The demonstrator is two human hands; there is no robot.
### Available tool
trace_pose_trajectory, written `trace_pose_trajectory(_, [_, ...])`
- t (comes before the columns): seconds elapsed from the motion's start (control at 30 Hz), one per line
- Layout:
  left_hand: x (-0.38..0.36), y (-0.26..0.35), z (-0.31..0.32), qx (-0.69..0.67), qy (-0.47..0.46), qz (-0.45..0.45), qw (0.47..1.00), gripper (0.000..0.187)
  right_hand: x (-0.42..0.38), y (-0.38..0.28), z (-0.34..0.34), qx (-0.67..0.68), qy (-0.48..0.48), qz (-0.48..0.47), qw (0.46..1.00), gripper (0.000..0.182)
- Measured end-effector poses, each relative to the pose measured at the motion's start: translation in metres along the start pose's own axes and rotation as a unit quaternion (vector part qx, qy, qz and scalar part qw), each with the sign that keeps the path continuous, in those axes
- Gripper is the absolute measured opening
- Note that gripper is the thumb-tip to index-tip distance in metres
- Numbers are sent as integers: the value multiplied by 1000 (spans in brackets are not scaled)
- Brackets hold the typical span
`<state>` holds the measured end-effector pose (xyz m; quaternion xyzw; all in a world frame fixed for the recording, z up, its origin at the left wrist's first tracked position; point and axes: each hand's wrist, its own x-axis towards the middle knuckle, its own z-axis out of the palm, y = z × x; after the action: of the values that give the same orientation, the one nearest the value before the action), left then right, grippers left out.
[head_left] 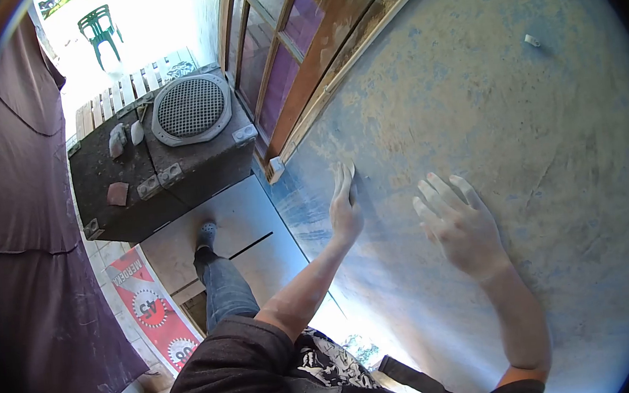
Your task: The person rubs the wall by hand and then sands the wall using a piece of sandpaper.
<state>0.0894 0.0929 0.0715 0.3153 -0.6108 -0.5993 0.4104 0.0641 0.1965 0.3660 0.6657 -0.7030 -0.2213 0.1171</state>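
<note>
My left hand (346, 212) reaches up to the patchy blue-grey wall (412, 120), its straight fingers close together at the surface. A thin pale edge shows at these fingertips; I cannot tell whether it is part of the hand or a separate piece. To the right, my right hand (463, 228) lies against the same wall with its fingers stretched and spread, nothing visible in them. White dust coats the fingers of both hands. The wall's paint looks worn, with blue showing through in places.
A dark speaker cabinet (208, 172) with a round grille (191, 108) stands beside the wooden door (318, 61). On it lie stone-like lumps (117, 140) and a reddish-brown square (117, 193). A red banner (148, 304), dark curtain (25, 222) and green chair (97, 32) are left. A peg (532, 40) projects from the wall.
</note>
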Motion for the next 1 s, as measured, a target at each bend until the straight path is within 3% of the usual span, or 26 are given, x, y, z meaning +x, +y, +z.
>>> trace_pose_trajectory(0.07, [3, -20, -3, 6, -3, 12, 1000, 49, -10, 10, -8, -64, -40, -53, 996, 32])
trace_pose_trajectory(0.33, [121, -12, -10, -98, 84, -67, 989, 48, 39, 26, -44, -52, -59, -34, 996, 36])
trace_pose_trajectory(0.4, [118, -6, -20, -64, 55, -69, 994, 48, 55, 33, -50, -57, -58, -37, 996, 37])
trace_pose_trajectory(0.57, [35, -16, -8, -28, -6, -24, 999, 49, 75, 43, -57, -62, -42, -39, 996, 34])
trace_pose_trajectory(0.63, [43, -18, 0, -36, 1, -31, 999, 49, 78, 42, -57, -73, -43, -43, 995, 34])
trace_pose_trajectory(0.7, [66, -23, 8, -24, 72, -13, 997, 48, 74, 40, -55, -77, -54, -44, 995, 33])
trace_pose_trajectory(0.87, [108, -8, 15, -83, 161, -88, 979, 45, 74, 38, -46, -61, -27, -27, 997, 32])
trace_pose_trajectory(1.0, [53, 2, 10, -2, 111, -1, 994, 44, 75, 33, -40, -50, -13, -25, 998, 32])
